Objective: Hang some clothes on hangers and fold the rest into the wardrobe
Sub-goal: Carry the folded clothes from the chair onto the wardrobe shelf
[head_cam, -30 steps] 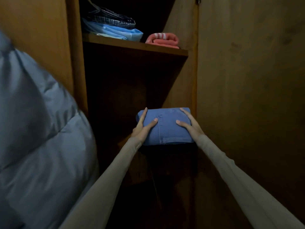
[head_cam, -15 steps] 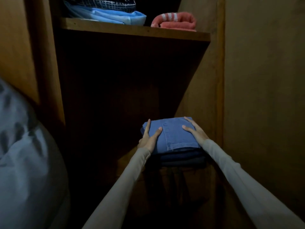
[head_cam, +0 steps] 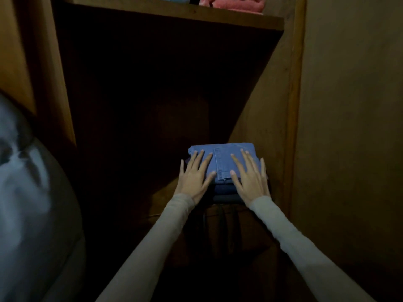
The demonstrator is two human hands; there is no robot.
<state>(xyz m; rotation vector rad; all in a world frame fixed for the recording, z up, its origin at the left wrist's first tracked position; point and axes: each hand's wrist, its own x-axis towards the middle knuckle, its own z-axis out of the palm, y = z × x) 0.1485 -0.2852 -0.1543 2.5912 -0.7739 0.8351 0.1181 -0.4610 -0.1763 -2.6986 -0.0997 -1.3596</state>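
Folded blue jeans [head_cam: 222,153] lie on top of a small stack of darker folded clothes [head_cam: 224,192] on a lower wardrobe shelf, close to the right wall. My left hand [head_cam: 194,177] rests flat on the left part of the jeans, fingers spread. Flat on the right part lies my right hand [head_cam: 248,177], fingers apart as well. Neither hand grips the cloth. Both arms wear long pale sleeves.
The wooden shelf above [head_cam: 174,14] carries a pink folded towel [head_cam: 233,2]. A grey-blue puffy jacket [head_cam: 28,203] bulges in at the left. The wardrobe's side panel [head_cam: 292,127] stands right beside the stack. The compartment's left part is dark.
The jeans went from carried in both hands to lying on the dark stack. My hands shifted from the sides to flat on top. The view moved closer and lower.
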